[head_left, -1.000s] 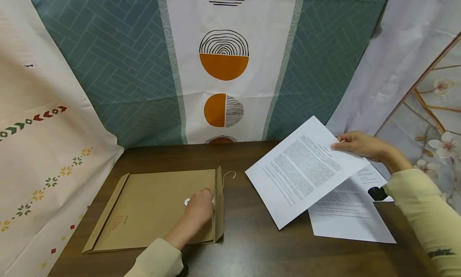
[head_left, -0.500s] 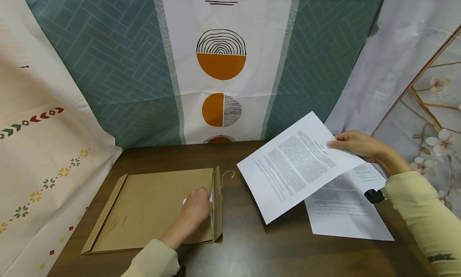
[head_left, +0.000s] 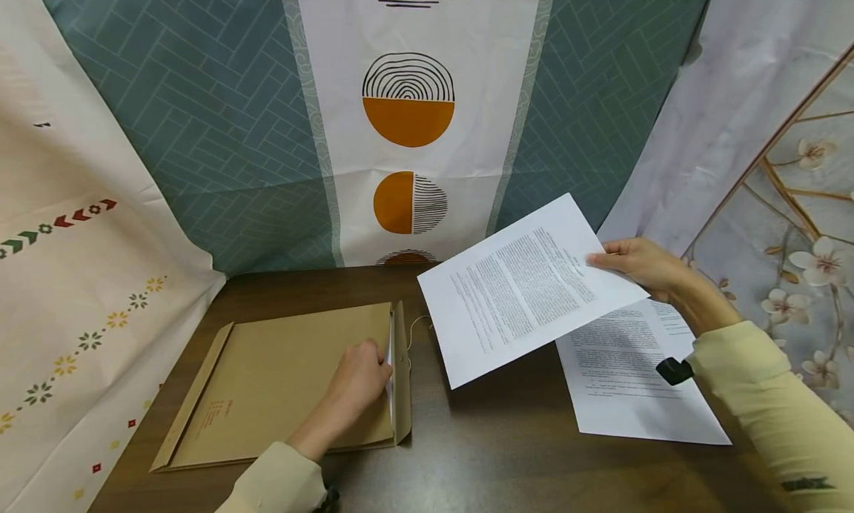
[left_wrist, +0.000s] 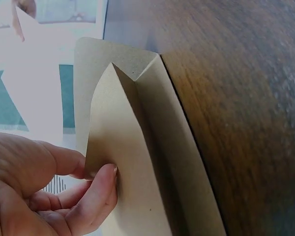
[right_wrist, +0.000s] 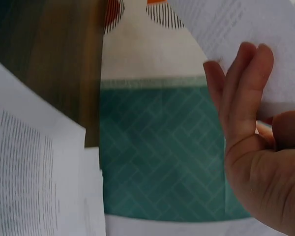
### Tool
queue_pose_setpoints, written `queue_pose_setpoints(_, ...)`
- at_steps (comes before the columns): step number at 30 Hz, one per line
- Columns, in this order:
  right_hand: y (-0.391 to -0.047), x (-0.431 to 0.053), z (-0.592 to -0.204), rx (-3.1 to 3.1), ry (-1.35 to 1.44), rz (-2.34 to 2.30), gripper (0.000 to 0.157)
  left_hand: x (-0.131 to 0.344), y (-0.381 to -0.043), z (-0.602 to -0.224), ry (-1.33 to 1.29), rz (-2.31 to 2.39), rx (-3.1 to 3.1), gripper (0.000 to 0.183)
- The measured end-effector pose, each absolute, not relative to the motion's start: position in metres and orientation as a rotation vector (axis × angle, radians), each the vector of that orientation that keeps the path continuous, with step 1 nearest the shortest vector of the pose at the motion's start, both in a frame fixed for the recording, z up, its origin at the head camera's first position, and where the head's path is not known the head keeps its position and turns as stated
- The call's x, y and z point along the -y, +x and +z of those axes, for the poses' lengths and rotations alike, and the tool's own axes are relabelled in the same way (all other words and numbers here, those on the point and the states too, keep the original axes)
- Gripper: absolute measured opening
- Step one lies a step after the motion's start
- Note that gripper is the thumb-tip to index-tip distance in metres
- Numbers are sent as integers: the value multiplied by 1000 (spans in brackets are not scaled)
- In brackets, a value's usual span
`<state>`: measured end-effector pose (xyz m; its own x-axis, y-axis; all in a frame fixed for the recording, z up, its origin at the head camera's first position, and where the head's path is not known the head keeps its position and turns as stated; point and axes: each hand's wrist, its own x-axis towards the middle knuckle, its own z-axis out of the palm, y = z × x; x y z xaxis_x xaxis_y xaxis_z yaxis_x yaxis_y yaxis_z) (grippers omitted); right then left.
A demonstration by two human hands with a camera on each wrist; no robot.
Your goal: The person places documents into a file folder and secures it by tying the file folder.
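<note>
A brown paper file envelope (head_left: 293,379) lies on the left of the table, its flap side (head_left: 402,372) facing right. My left hand (head_left: 356,376) pinches the edge of its upper layer and lifts it; the left wrist view shows the thumb and fingers on that layer (left_wrist: 123,128), with the pocket parted beside it. A strip of white shows inside the mouth in the head view. My right hand (head_left: 637,265) pinches a printed sheet of paper (head_left: 520,290) by its right edge, holding it tilted above the table. Whether it is one sheet or more, I cannot tell.
More printed sheets (head_left: 620,372) lie on the table's right side, partly under the raised paper. A thin string (head_left: 416,328) trails from the envelope's flap side. Patterned cloth (head_left: 407,127) hangs behind the dark wooden table (head_left: 480,454) and at both sides.
My right hand has carried the printed sheet left and slightly up, closer to the envelope. My left hand has raised the envelope's upper layer a little, and the mouth has widened.
</note>
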<state>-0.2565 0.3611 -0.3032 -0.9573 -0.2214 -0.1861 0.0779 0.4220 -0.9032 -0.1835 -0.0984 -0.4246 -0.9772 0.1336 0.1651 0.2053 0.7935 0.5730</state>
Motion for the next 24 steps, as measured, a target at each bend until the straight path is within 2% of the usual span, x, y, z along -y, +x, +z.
queue_pose_setpoints(10, -247, -323, -309, -2288, -197, -1714, 48, 98, -184, -420, -279, -953, 2874, 45)
queue_pose_setpoints(24, -235, -293, -319, -2278, -297, -1743, 37, 98, -184, -419, -268, -946, 2901, 43)
